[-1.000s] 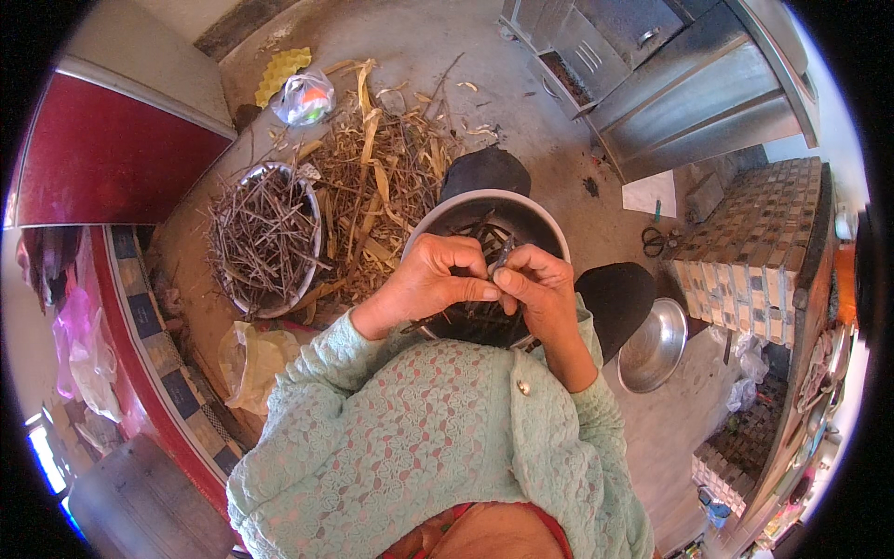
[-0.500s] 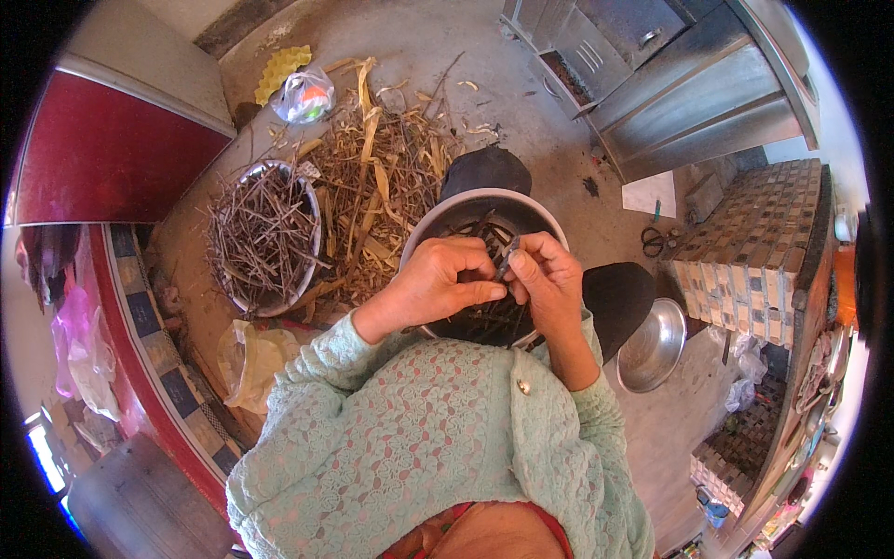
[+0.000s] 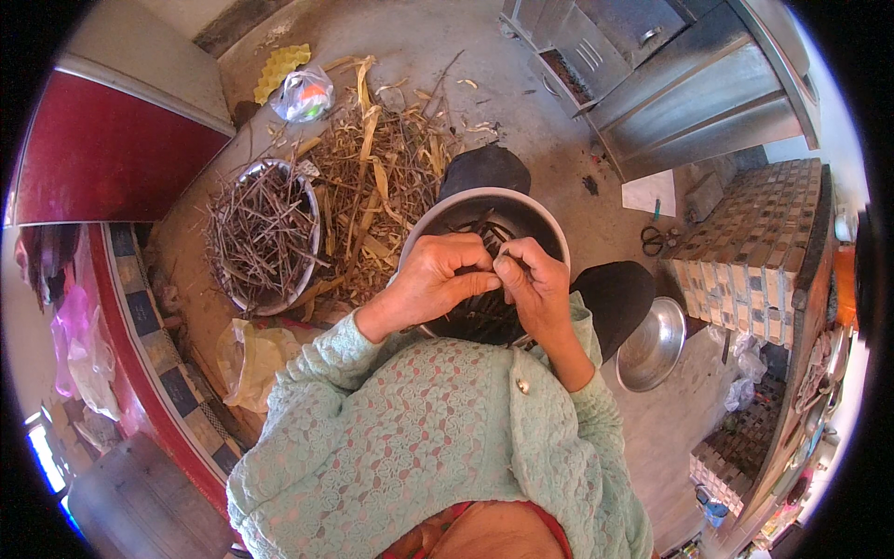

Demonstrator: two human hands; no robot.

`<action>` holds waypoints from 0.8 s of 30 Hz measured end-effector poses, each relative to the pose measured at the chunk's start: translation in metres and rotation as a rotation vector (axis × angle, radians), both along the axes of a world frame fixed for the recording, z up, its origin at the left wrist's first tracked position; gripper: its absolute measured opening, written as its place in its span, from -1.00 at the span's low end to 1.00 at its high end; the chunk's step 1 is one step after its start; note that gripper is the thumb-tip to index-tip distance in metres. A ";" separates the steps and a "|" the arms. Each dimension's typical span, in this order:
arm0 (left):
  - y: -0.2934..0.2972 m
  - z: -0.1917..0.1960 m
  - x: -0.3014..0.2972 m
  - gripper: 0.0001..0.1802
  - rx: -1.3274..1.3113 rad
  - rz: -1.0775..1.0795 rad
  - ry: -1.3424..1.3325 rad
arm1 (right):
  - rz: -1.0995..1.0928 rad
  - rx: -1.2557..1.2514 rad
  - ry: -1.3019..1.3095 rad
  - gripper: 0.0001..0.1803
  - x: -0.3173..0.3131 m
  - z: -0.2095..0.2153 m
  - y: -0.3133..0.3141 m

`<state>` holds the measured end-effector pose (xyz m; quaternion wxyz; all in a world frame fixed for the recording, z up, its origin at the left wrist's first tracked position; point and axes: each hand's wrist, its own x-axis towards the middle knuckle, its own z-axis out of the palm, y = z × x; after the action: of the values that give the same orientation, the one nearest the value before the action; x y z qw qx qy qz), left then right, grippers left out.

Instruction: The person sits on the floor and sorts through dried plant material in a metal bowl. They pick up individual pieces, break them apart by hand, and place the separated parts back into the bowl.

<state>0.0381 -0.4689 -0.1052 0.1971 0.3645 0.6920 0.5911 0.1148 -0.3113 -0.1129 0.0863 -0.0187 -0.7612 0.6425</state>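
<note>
Over a round basin with a pale rim (image 3: 557, 216), my left hand (image 3: 445, 278) and my right hand (image 3: 538, 284) meet fingertip to fingertip. Both are closed in a pinch. The fingers mostly hide what is between them; a moment earlier a dark, slender, dry piece showed there. Inside the basin lie several dark, thin, dry pieces (image 3: 480, 317), partly covered by my hands. The basin sits between my knees, close against my green lace top (image 3: 428, 410).
To the left stands a basin full of dry twigs (image 3: 261, 233), beside a loose heap of stalks and husks (image 3: 391, 177). A shiny metal bowl (image 3: 652, 345) is on the floor at right, with scissors (image 3: 652, 240) beyond it. A tiled brick structure (image 3: 745, 252) rises farther right.
My right hand has turned inward and its fingertips have drawn up to those of my left hand. The dark slender piece is now mostly hidden. My left hand has barely moved.
</note>
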 end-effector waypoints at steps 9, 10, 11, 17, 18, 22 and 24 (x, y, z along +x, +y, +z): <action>-0.004 -0.001 -0.002 -0.86 0.049 -0.082 -0.196 | 0.129 -0.206 -0.064 -0.82 0.002 -0.004 0.010; -0.004 -0.002 -0.003 -0.86 0.052 -0.093 -0.228 | 0.136 -0.284 -0.078 -0.82 0.001 -0.007 0.010; -0.004 -0.003 -0.003 -0.86 0.064 -0.101 -0.236 | 0.144 -0.360 -0.089 -0.82 0.001 -0.011 0.009; -0.001 -0.006 -0.007 -0.81 0.006 -0.085 -0.316 | 0.014 -0.679 -0.225 -0.80 -0.004 -0.012 0.003; -0.002 -0.006 -0.007 -0.82 -0.008 -0.112 -0.286 | -0.020 -0.697 -0.228 -0.80 -0.005 -0.011 0.003; -0.005 -0.002 -0.012 -0.81 -0.052 -0.207 -0.292 | -0.102 -0.758 -0.234 -0.81 -0.007 -0.009 0.004; -0.006 -0.001 -0.013 -0.78 -0.016 -0.233 -0.381 | -0.104 -0.752 -0.220 -0.81 -0.007 -0.008 0.004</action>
<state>0.0248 -0.4749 -0.1066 0.3943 0.3221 0.6000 0.6170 0.1082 -0.3078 -0.1206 0.0237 -0.1562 -0.4755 0.8654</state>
